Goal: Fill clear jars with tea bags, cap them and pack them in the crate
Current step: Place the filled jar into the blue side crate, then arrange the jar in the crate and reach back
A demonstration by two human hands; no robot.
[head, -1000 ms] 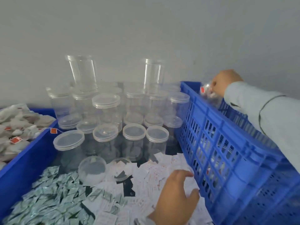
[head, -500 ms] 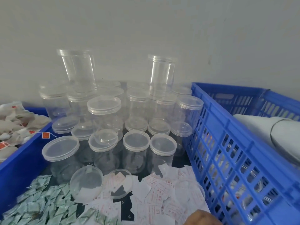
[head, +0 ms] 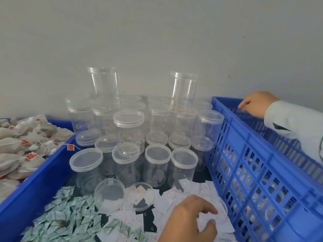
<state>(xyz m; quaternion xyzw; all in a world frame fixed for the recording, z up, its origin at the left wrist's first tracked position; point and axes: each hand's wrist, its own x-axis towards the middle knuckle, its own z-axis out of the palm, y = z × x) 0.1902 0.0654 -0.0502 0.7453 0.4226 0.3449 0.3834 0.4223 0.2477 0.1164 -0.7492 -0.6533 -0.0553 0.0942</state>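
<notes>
With the right hand point(head: 256, 104) empty and relaxed at the blue crate's point(head: 244, 142) far rim, the left hand point(head: 190, 219), its grip loosely curled over the white slips point(head: 176, 196), should take one capped empty jar point(head: 158, 165) from the front row without toppling the stack.

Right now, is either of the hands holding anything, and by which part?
Nothing is clearly held. The right hand is empty above the crate's far rim. The left hand rests, fingers loosely bent, on the paper slips.
</notes>
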